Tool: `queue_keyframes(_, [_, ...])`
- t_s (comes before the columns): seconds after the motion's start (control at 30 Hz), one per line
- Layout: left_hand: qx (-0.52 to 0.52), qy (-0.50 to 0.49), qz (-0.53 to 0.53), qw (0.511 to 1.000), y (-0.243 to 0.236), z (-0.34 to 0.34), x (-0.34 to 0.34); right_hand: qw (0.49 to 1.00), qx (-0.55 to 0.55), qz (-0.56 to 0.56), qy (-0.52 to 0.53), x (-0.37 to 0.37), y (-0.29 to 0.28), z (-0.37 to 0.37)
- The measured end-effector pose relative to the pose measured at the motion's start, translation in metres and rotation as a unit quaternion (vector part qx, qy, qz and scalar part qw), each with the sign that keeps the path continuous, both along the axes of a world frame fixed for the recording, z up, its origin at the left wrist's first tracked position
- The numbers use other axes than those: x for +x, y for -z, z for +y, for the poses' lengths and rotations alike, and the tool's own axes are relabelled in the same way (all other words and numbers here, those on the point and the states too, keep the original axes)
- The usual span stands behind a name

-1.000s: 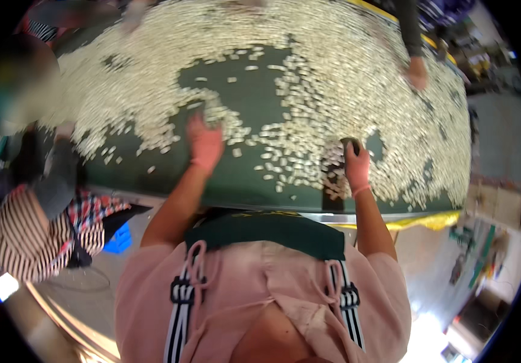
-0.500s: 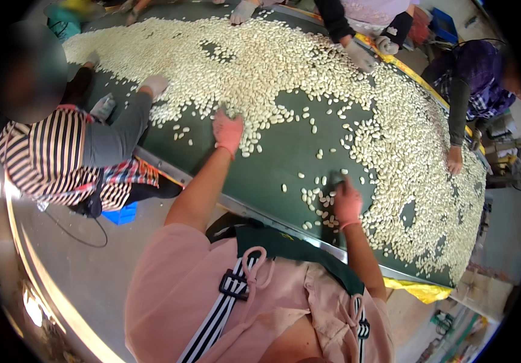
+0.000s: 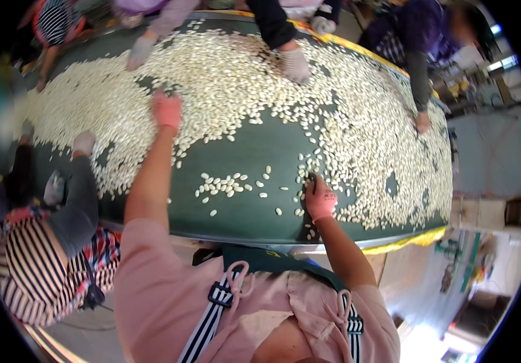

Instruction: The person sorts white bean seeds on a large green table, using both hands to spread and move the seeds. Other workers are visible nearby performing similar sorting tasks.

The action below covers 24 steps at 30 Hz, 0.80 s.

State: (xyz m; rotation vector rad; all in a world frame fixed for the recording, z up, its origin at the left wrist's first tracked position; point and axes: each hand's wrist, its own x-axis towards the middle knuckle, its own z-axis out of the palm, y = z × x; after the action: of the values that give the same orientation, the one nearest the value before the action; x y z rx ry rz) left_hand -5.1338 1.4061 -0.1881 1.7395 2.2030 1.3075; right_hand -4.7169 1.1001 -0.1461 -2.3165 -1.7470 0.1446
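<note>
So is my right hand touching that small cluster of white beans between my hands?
Apart. The head view shows green tabletop and a few stray beans in the gap between your right hand and the small cluster of white beans.

Table (image 3: 254,151), one, with dark green top; a metal rim (image 3: 236,238) is shown along the near edge, yellow edging (image 3: 357,50) along the far right; a broad layer of white beans (image 3: 224,78) is spread over the far part and both sides; the near middle is left largely bare; in that bare stretch a small cluster of beans (image 3: 230,187) is set apart, single beans (image 3: 278,212) being strewn beside it; at right, a small bare patch is ringed by the layer.
</note>
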Motion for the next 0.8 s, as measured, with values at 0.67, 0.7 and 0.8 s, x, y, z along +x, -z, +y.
queue_keyframes(0.67, [-0.233,0.261,-0.282,0.893,-0.051,0.045,0.116,0.999,0.008,-0.011,0.042,0.0,0.008,0.003])
queue_keyframes(0.7, [-0.128,0.244,-0.165,0.947,-0.049,0.05,0.074,0.999,0.009,-0.012,0.039,-0.001,0.007,0.005])
queue_keyframes(0.8, [-0.102,0.14,0.146,0.974,-0.01,0.058,-0.047,0.999,0.0,-0.016,0.038,-0.008,-0.005,0.01])
